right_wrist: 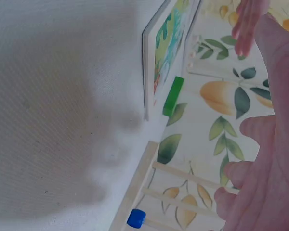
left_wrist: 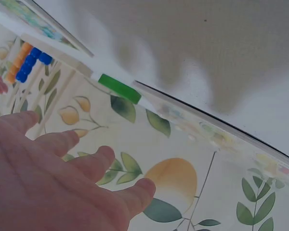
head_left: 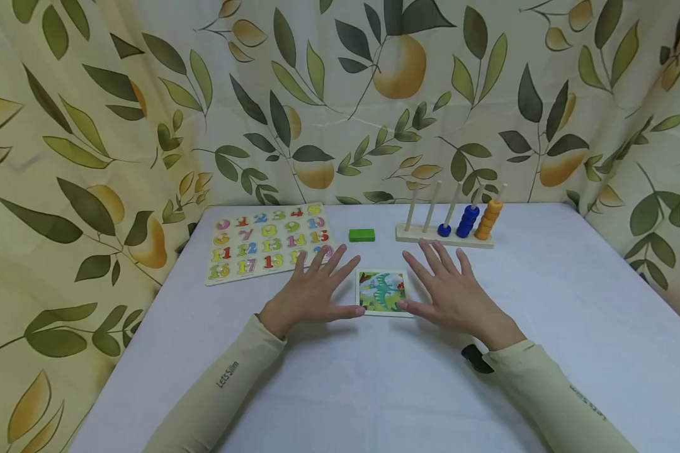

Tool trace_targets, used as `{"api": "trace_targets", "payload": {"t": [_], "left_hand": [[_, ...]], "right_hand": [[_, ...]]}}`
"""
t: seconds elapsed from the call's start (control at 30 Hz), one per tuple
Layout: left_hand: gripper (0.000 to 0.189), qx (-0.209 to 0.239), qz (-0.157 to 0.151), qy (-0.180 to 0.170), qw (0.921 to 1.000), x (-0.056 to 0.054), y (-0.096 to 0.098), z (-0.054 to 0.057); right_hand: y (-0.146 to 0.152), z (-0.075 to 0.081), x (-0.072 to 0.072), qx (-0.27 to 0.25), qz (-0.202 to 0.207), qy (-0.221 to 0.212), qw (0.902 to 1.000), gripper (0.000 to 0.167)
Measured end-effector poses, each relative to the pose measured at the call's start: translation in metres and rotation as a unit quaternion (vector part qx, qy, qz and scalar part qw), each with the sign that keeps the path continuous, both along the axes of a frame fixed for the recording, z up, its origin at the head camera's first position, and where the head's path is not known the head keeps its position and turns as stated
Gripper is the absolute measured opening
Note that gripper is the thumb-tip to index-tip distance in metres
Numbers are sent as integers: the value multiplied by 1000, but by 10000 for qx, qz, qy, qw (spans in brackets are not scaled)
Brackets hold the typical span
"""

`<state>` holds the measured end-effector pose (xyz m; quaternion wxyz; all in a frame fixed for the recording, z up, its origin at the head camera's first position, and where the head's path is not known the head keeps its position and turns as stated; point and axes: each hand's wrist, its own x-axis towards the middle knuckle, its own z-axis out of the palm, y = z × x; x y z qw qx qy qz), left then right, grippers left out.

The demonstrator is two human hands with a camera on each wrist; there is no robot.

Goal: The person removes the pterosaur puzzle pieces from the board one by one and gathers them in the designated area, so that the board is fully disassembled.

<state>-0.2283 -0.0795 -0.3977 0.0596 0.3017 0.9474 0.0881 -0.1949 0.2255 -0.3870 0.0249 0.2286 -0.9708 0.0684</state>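
My left hand [head_left: 317, 294] hovers with its fingers spread at the left of a small framed dinosaur picture puzzle [head_left: 381, 290]. On the other side, my right hand [head_left: 454, 297] spreads its fingers the same way. Both thumbs reach toward the puzzle's lower edge in the head view; whether they touch it I cannot tell. Neither hand holds anything. In the left wrist view the left hand [left_wrist: 53, 178] is seen from its back, fingers apart. The right wrist view shows the right hand [right_wrist: 279, 139] with the puzzle [right_wrist: 167, 48] beyond it.
A board of colourful numbers [head_left: 232, 279] lies at the back left. Behind the puzzle is a green block [head_left: 361, 235]. A wooden peg stand [head_left: 406, 233] with blue beads [head_left: 467, 221] and orange beads [head_left: 489, 220] stands at the back right. A leaf-patterned curtain hangs behind the white table [head_left: 368, 390].
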Motion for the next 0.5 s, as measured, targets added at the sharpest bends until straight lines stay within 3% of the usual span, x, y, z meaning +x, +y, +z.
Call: {"api": "trace_targets", "payload": {"t": [0.3,0.5], "left_hand": [[105,96,93,-88,9999,-8,2,2],[106,389,233,-305,9985,-15,1,5]], "right_hand": [[0,2,-3,-105,9,-62,9999,96],[0,4,-11,-501,9,-427,9978,96]]}}
